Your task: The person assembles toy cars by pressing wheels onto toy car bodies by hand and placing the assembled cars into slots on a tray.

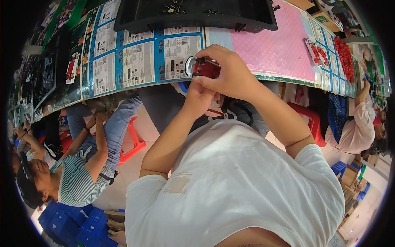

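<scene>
Both my hands are on a small red toy car [209, 69] with dark wheels and a clear or silvery end, held over the table's near edge. From above and the right, my right hand [230, 68] curls its fingers and thumb around it. Below it, my left hand [199, 96] presses up against the car's near side, its fingertips partly hidden behind my right thumb. Just beyond my hands stands a black tray [193, 24] with several small wheel-and-axle pieces [173, 7] in it.
Printed sheets [138, 64] and a pink sheet [269, 39] cover the table. A red and white toy car [72, 68] lies left; red and white parts [317, 54] and a red heap [345, 59] lie right. People sit on both sides, near red stools [133, 142].
</scene>
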A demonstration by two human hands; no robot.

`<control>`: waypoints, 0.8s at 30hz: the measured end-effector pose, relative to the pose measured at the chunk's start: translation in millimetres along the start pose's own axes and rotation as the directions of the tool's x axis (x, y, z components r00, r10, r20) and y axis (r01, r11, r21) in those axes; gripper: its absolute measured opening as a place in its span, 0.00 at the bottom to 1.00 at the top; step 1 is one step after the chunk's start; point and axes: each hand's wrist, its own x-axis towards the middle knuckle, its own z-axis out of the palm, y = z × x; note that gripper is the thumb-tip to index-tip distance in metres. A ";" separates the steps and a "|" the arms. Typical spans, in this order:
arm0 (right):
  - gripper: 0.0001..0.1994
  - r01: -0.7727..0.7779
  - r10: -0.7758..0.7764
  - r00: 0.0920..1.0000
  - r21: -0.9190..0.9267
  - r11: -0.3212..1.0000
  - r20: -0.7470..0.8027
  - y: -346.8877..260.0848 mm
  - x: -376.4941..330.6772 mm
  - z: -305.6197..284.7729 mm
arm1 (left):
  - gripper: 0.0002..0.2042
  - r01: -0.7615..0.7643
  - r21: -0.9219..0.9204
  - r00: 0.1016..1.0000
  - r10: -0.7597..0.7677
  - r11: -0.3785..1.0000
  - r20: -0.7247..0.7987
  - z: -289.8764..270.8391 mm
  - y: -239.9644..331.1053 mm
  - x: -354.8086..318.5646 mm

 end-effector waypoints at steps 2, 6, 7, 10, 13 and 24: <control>0.23 0.022 -0.022 0.998 0.009 1.000 -0.058 -3.2 -0.9 4.1 | 0.07 -0.027 0.022 0.999 0.026 0.999 0.037 1.1 10.4 -0.5; 0.24 0.035 -0.036 0.999 -0.045 0.998 -0.019 -9.8 -0.2 7.5 | 0.06 0.032 -0.028 0.999 -0.031 0.999 0.027 -4.4 13.0 -8.0; 0.24 0.046 -0.047 0.999 -0.046 0.998 -0.015 -12.2 -0.4 7.0 | 0.08 0.004 0.033 0.997 -0.007 0.999 0.074 -10.7 7.9 -9.3; 0.23 0.114 -0.118 0.990 -0.060 0.992 -0.070 -8.4 -5.8 -4.0 | 0.13 -0.036 0.046 0.999 0.034 0.998 0.038 -11.1 13.6 -14.1; 0.20 0.069 -0.081 0.979 -0.071 0.995 -0.187 13.1 -20.5 -26.8 | 0.21 -0.124 -0.040 0.984 0.118 0.991 -0.132 -30.1 17.3 -14.4; 0.20 -0.602 0.037 0.713 -0.585 0.543 -0.700 186.1 -158.3 -196.3 | 0.18 0.066 0.431 0.785 0.220 0.900 -0.580 -269.0 138.6 17.6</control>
